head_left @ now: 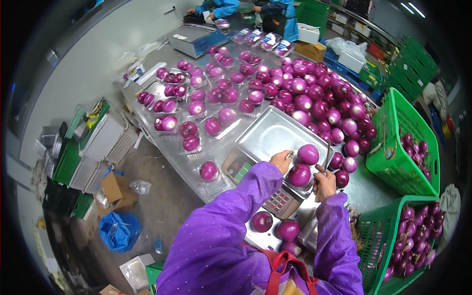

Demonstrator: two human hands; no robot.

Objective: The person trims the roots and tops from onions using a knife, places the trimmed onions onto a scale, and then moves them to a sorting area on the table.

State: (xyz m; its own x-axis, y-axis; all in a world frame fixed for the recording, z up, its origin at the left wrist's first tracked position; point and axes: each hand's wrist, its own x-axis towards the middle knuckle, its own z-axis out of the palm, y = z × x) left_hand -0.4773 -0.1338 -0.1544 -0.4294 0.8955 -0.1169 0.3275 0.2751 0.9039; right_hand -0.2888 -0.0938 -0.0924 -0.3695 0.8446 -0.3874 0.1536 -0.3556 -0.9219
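Two bare hands in view, purple sleeves, held apart on opposite sides of a clear tray (306, 189) with two peeled red onions (308, 154) in it, one behind the other. The tray sits at the near end of the steel pan (270, 132) of a weighing scale (280, 201); whether its base rests fully on the pan cannot be told. Left hand (281, 161): fingers bent and closed at the tray's left rim. Right hand (323, 184): closed round a slim knife (328, 153), blade pointing up and away, fist just beside the tray's right side; contact with the rim cannot be told. Scale keypad (280, 200) lies below the left forearm, partly covered. Nearer the body, loose onions (261, 221) lie on a silvery surface. Beyond and to the right of the pan, a large onion pile (314, 93) covers the steel table (184, 167). To the left, many filled trays (196, 108) stand in loose rows, mostly two onions each. Two green crates (388, 164) at the right contain more onions. Far end: wrapped packs (269, 42) beside a blue-and-grey machine (199, 39), with co-workers in blue sleeves (226, 8) behind. Floor, left: a blue bag (119, 231) near an open cardboard box (117, 191).
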